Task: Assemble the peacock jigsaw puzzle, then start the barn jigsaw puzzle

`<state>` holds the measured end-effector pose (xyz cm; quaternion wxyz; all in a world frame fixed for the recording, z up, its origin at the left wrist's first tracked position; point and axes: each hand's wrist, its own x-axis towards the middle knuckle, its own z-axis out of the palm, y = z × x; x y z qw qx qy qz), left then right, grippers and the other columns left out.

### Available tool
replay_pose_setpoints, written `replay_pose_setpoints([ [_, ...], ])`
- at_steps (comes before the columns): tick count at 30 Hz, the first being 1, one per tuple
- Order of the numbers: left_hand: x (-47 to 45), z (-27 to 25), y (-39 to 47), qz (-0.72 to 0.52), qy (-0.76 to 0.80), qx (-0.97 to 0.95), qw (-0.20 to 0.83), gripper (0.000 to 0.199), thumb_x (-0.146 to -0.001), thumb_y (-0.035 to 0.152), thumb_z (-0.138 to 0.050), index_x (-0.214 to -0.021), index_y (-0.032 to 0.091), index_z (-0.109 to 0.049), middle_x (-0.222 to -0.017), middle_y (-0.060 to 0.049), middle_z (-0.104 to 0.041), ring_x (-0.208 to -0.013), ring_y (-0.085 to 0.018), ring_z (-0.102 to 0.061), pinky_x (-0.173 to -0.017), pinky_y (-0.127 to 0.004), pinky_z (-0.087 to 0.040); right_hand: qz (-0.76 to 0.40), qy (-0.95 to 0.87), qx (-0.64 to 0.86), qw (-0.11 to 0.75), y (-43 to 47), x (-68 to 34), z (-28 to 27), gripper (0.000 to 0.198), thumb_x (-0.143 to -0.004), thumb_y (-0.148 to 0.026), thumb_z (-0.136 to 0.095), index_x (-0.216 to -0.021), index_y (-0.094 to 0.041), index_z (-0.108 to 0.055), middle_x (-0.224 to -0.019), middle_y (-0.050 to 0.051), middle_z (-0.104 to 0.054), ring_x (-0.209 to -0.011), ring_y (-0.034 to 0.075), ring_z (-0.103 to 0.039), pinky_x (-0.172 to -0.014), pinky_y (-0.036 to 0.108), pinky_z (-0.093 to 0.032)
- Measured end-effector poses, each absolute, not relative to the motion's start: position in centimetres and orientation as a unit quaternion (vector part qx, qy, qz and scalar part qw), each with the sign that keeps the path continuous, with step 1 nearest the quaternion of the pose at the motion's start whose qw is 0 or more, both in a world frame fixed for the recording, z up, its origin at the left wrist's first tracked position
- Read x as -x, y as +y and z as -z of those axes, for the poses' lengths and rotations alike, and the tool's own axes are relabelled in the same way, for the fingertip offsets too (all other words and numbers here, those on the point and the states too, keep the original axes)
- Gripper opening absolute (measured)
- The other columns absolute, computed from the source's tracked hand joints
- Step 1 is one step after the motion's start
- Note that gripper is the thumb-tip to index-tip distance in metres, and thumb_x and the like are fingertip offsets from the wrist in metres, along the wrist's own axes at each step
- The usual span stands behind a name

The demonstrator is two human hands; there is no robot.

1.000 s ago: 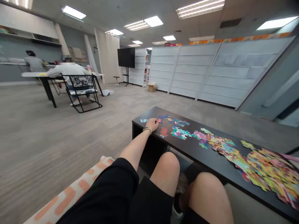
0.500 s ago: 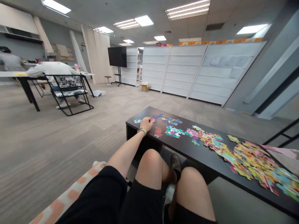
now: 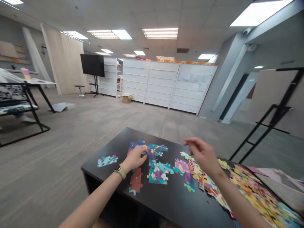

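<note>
Loosely spread, the left hand (image 3: 136, 157) touches blue puzzle pieces (image 3: 155, 149), any lettering illegible; right hand (image 3: 201, 152) blurred, grip unclear.

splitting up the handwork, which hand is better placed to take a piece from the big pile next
Right hand, probably: it is raised nearer the pile of puzzle pieces, though blur hides whether it is empty. The left hand is farther away, over the dark blue puzzle section.
</note>
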<state>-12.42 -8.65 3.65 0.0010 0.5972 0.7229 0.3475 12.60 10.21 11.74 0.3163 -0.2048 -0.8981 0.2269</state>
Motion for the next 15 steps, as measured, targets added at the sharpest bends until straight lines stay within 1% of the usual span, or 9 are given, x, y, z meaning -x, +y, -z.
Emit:
replay_pose_setpoints([
  [1,12.5,-4.1,-6.6,-0.339,0.718,-0.608,0.010,0.019,-0.089,0.019,-0.060,-0.103,0.023,-0.072,-0.106,-0.005,-0.071,-0.105,-0.023,-0.064,-0.098,-0.034,-0.049,-0.231,-0.906,0.205,0.289,11.7,-11.1,-10.9,0.026,-0.100,-0.035,-0.059,-0.119,-0.019,-0.064,-0.117,0.007,-0.068,-0.097,0.019,-0.067,-0.086,0.039,-0.058],
  [3,12.7,-4.7,-2.6,-0.321,0.719,-0.616,0.024,0.022,-0.088,0.022,-0.060,-0.106,0.022,-0.073,-0.105,-0.006,-0.071,-0.103,-0.024,-0.066,-0.094,-0.033,-0.050,-0.235,-0.924,0.201,0.227,14.2,-7.9,-9.1,0.020,-0.098,-0.023,-0.056,-0.113,-0.016,-0.068,-0.109,0.007,-0.071,-0.096,0.019,-0.068,-0.090,0.038,-0.056],
  [5,12.9,-4.9,0.5,-0.304,0.729,-0.612,0.036,0.025,-0.086,0.026,-0.062,-0.109,0.022,-0.072,-0.106,-0.007,-0.070,-0.102,-0.026,-0.066,-0.091,-0.033,-0.051,-0.233,-0.937,0.196,0.174,16.4,-5.2,-7.1,0.026,-0.089,-0.012,-0.058,-0.112,-0.014,-0.071,-0.111,0.010,-0.071,-0.103,0.021,-0.067,-0.097,0.037,-0.051],
  [8,13.2,-4.0,3.0,-0.281,0.744,-0.603,0.064,0.031,-0.080,0.036,-0.071,-0.108,0.024,-0.073,-0.105,-0.007,-0.069,-0.099,-0.027,-0.068,-0.086,-0.033,-0.052,-0.233,-0.948,0.189,0.106,18.8,-2.7,-4.7,0.044,-0.073,-0.012,-0.069,-0.117,-0.014,-0.070,-0.123,0.013,-0.066,-0.115,0.027,-0.061,-0.104,0.038,-0.045],
  [10,13.4,-3.2,3.6,-0.270,0.752,-0.595,0.086,0.034,-0.074,0.042,-0.077,-0.103,0.025,-0.074,-0.105,-0.006,-0.068,-0.097,-0.027,-0.068,-0.082,-0.032,-0.053,-0.238,-0.950,0.187,0.072,20.0,-1.9,-3.7,0.048,-0.066,-0.015,-0.073,-0.114,-0.016,-0.071,-0.123,0.012,-0.064,-0.116,0.029,-0.058,-0.104,0.038,-0.043],
  [12,13.5,-2.5,3.8,-0.264,0.760,-0.585,0.103,0.035,-0.072,0.045,-0.079,-0.101,0.026,-0.075,-0.106,-0.005,-0.068,-0.097,-0.027,-0.068,-0.082,-0.032,-0.052,-0.252,-0.947,0.194,0.049,20.9,-1.2,-3.4,0.047,-0.060,-0.018,-0.075,-0.107,-0.016,-0.071,-0.115,0.010,-0.065,-0.108,0.028,-0.059,-0.097,0.037,-0.045],
  [15,13.6,-2.2,3.9,-0.259,0.770,-0.570,0.119,0.037,-0.072,0.045,-0.078,-0.102,0.026,-0.074,-0.106,-0.004,-0.067,-0.097,-0.027,-0.068,-0.083,-0.032,-0.051,-0.294,-0.932,0.210,0.028,21.9,-0.1,-3.9,0.041,-0.052,-0.015,-0.077,-0.092,-0.017,-0.068,-0.090,0.002,-0.065,-0.085,0.022,-0.060,-0.075,0.030,-0.047],
])
